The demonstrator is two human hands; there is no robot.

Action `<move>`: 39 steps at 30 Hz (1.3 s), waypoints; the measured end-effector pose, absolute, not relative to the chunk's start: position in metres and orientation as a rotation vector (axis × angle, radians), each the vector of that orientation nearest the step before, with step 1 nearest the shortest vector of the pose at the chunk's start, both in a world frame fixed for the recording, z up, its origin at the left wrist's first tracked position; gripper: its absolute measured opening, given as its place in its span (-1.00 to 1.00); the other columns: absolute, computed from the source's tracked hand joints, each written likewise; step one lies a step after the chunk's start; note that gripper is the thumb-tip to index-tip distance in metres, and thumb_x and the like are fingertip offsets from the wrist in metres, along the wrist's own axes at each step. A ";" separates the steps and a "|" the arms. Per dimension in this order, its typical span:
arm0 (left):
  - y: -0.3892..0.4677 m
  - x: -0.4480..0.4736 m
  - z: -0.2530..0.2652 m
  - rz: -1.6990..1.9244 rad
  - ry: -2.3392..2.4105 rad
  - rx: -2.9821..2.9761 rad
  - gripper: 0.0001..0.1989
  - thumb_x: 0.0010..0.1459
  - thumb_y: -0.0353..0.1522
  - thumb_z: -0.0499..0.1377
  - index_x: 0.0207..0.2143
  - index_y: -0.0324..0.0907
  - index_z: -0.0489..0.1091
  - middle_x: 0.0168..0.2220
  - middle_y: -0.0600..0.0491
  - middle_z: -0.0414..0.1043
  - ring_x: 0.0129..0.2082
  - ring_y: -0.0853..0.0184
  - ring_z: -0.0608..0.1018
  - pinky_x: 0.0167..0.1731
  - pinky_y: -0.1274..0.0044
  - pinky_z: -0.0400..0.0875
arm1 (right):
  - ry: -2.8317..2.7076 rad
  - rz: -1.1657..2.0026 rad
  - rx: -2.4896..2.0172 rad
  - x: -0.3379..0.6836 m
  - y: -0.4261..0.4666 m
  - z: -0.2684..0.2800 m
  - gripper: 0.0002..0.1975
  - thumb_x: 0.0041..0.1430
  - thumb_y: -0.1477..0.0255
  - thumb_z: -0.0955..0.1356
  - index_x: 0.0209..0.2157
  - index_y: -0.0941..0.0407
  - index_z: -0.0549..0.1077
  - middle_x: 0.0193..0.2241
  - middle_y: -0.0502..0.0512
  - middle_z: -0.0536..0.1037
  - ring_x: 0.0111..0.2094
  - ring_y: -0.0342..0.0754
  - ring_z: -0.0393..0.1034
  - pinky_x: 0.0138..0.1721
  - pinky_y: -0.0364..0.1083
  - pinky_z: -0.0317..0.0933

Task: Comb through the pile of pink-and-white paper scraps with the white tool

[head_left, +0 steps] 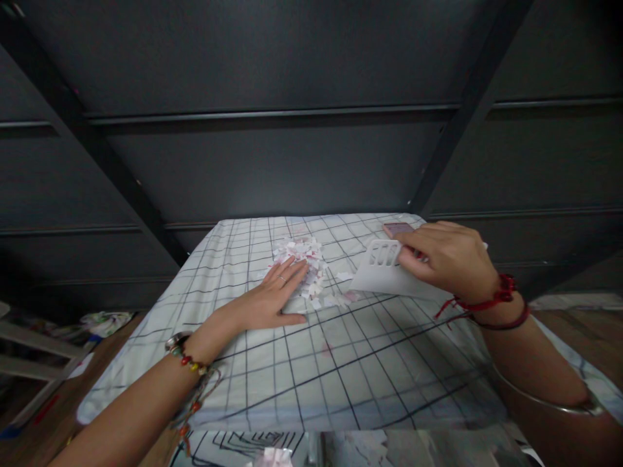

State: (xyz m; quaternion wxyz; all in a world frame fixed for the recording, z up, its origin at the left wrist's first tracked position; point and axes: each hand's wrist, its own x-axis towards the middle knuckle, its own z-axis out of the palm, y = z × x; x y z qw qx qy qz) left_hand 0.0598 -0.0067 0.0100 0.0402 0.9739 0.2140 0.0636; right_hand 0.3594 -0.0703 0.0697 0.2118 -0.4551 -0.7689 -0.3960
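A loose pile of small torn paper scraps [314, 256], white with pink and red marks, lies on the checked cloth [350, 363]. My left hand [277, 292] rests flat against the near left side of the pile, fingers spread, nothing gripped. To the right, my right hand [442, 256] is closed on the upper edge of a white plastic container with slots [372, 275], which appears tipped on its side. Its slotted end faces the scraps, and a few of them lie close to it. My right fingers partly hide the container.
Behind the container is a flat pinkish object [396, 228], perhaps a phone. Dark panels [272, 175] rise beyond the table's far edge. At the lower left stands a pale wooden frame [39, 363]. More scraps [272, 457] show at the bottom edge.
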 end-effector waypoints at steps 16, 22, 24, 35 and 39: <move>-0.005 0.061 0.008 0.182 0.635 2.986 -0.12 0.17 -0.08 0.04 0.21 -0.12 -0.58 0.26 -0.19 -0.40 0.21 -0.03 -0.28 0.11 0.14 -0.18 | -2.175 -0.995 -1.385 0.362 -0.066 0.067 -0.74 0.03 0.48 0.17 -0.51 0.12 0.46 -0.59 0.04 0.49 -0.50 -0.08 0.37 -0.44 -0.13 0.16; -0.005 0.060 0.008 0.203 0.624 2.998 -0.15 0.19 -0.08 0.02 0.21 -0.11 -0.57 0.25 -0.18 -0.37 0.21 -0.02 -0.27 0.12 0.15 -0.19 | -2.236 -0.867 -1.324 0.363 -0.067 0.066 -0.75 0.03 0.47 0.17 -0.54 0.11 0.44 -0.57 0.01 0.50 -0.50 -0.11 0.38 -0.42 -0.14 0.17; -0.004 0.060 0.008 0.213 0.617 2.997 -0.17 0.19 -0.08 0.01 0.21 -0.09 -0.57 0.26 -0.17 -0.36 0.21 -0.02 -0.26 0.12 0.15 -0.20 | -2.227 -0.862 -1.335 0.363 -0.067 0.066 -0.75 0.04 0.47 0.17 -0.53 0.11 0.44 -0.56 0.02 0.50 -0.48 -0.10 0.38 -0.41 -0.14 0.18; -0.003 0.060 0.004 0.226 0.622 2.995 -0.15 0.17 -0.09 0.04 0.22 -0.12 -0.53 0.25 -0.18 -0.36 0.21 -0.03 -0.26 0.11 0.15 -0.17 | -2.297 -0.695 -1.229 0.363 -0.069 0.064 -0.78 0.03 0.49 0.18 -0.48 0.09 0.44 -0.54 -0.01 0.52 -0.45 -0.10 0.41 -0.36 -0.13 0.22; -0.003 0.061 0.004 0.237 0.614 2.985 -0.16 0.17 -0.09 0.05 0.22 -0.12 -0.50 0.26 -0.17 -0.36 0.21 -0.05 -0.24 0.11 0.14 -0.16 | -2.248 -0.748 -1.274 0.362 -0.068 0.063 -0.78 0.03 0.49 0.18 -0.51 0.10 0.44 -0.55 0.01 0.51 -0.47 -0.09 0.40 -0.37 -0.12 0.22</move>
